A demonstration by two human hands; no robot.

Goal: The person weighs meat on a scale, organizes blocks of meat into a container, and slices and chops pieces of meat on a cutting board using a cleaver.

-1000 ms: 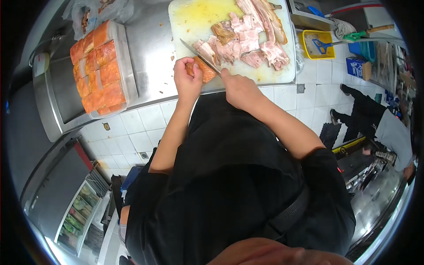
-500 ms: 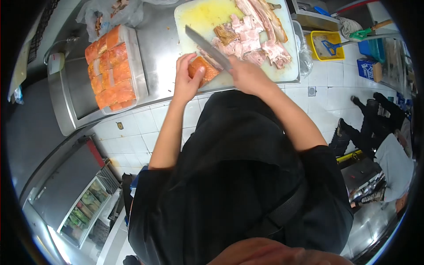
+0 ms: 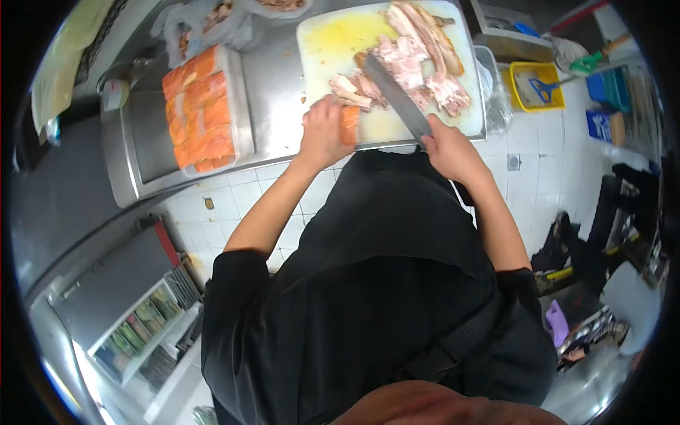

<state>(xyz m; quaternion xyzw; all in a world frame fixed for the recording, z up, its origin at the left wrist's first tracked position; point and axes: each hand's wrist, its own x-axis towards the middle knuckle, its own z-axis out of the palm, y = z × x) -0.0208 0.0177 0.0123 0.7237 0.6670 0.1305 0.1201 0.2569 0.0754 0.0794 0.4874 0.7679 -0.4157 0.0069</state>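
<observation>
On the white cutting board [image 3: 319,53], my left hand [image 3: 324,134] is closed around a block of pork [image 3: 350,126] with an orange-brown skin, near the board's front edge. My right hand [image 3: 452,150] grips a large knife [image 3: 397,98]; its handle is mostly hidden in the fist. The blade slants up and left over the board, apart from the block. Cut pale-pink pork slices [image 3: 350,92] lie just beyond my left hand. More cut pork pieces [image 3: 400,60] are heaped behind the blade, and a long strip of pork [image 3: 432,35] rests at the far right.
A clear tub [image 3: 243,106] packed with orange-skinned meat blocks [image 3: 202,117] stands left on the steel counter [image 3: 273,78]. Plastic bags of meat scraps [image 3: 205,28] sit behind. Right of the board are a plastic bag [image 3: 500,99] and a yellow bin [image 3: 559,92]. Another person [image 3: 630,301] is at far right.
The knife has moved right, away from the pork block. Fresh slices now lie beyond my left hand, which has turned over the block; the block looks shorter.
</observation>
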